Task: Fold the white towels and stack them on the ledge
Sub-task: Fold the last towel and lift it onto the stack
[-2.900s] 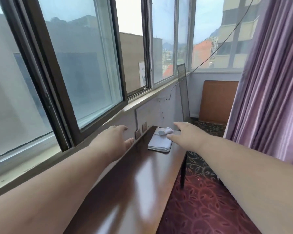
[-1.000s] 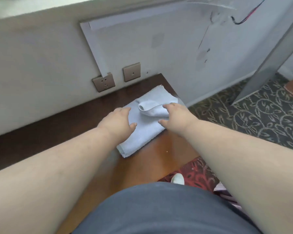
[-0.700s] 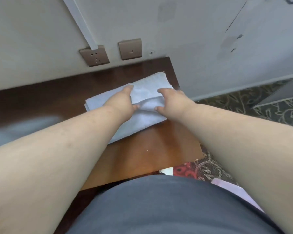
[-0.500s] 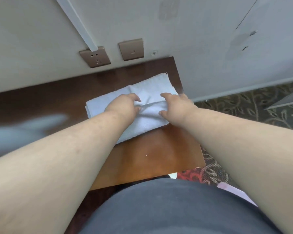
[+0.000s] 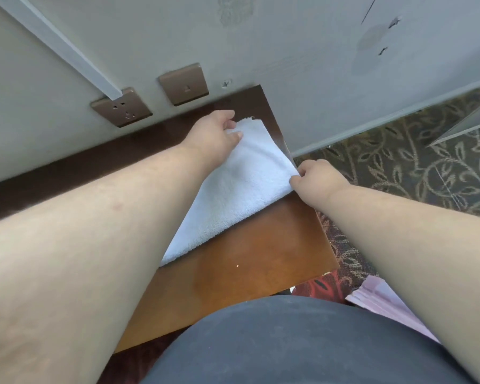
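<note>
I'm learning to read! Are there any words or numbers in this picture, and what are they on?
No readable words or numbers.
Small round mark on the wall: too small and blurred to read.
Socket and wall plate: no text visible.
Towel: plain white.

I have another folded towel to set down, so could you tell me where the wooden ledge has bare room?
Bare wood lies between the white towel and the ledge near edge. The far end is crowded: left hand and right hand pinch towel corners.
</note>
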